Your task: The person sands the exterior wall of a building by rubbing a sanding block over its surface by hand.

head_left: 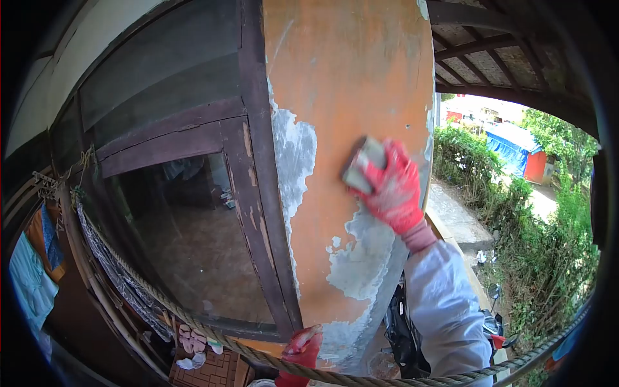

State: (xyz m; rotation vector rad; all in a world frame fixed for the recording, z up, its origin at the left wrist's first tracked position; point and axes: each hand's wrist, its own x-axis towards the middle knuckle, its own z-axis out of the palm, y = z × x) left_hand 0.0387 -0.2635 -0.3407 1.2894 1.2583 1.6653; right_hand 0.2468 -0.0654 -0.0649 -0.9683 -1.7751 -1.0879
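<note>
My right hand [393,190], in a red glove, is closed around a greyish block [366,164] that looks like a sanding block. It presses the block against the orange painted wall [348,84]. Around and below that hand, paint has come off in ragged patches, baring grey plaster [364,255]. Low in the view, my left hand [302,351], also in a red glove, is by the bottom corner of the dark window frame [261,193]. Its fingers are bent together, and whatever they may hold is hidden.
A thick rope [213,332] crosses the foreground. Left of the wall is a glass window [187,245]; clothes [32,277] hang at the far left. Pink sandals [191,338] lie below. To the right are a parked motorcycle [495,329], a path [458,216] and bushes [477,161].
</note>
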